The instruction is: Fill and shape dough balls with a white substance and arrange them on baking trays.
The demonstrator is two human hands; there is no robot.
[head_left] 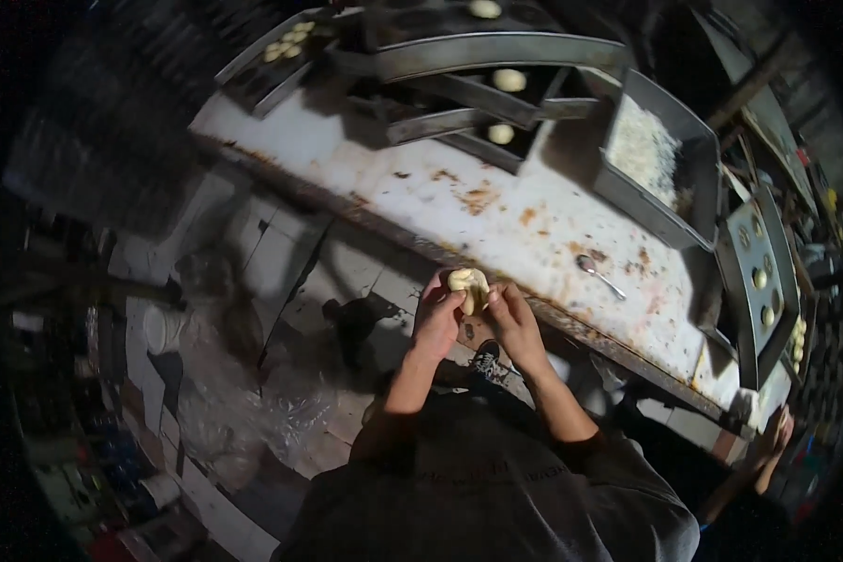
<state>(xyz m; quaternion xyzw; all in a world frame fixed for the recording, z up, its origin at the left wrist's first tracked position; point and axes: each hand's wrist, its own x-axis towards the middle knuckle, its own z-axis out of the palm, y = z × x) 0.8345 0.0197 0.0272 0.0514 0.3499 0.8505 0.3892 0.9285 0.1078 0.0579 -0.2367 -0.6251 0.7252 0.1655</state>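
A pale piece of dough [468, 283], folded open with a hollow in its middle, is held up just off the table's near edge between my two hands. My left hand [436, 318] cups it from the left, thumb pressed on it. My right hand [512, 323] pinches its right side with thumb and fingers. On the white, stained worktop [454, 211] a metal spoon [604, 279] lies right of my hands. Beyond it stands a gray bin [656, 225] holding white shreds [642, 150].
Metal trays [496, 47] with dough balls [509, 81] are stacked at the back; more trays [749, 262] stand at the right. A co-worker's hands [773, 436] show at lower right. Plastic bags [253, 412] and a white bucket [164, 328] are on the tiled floor.
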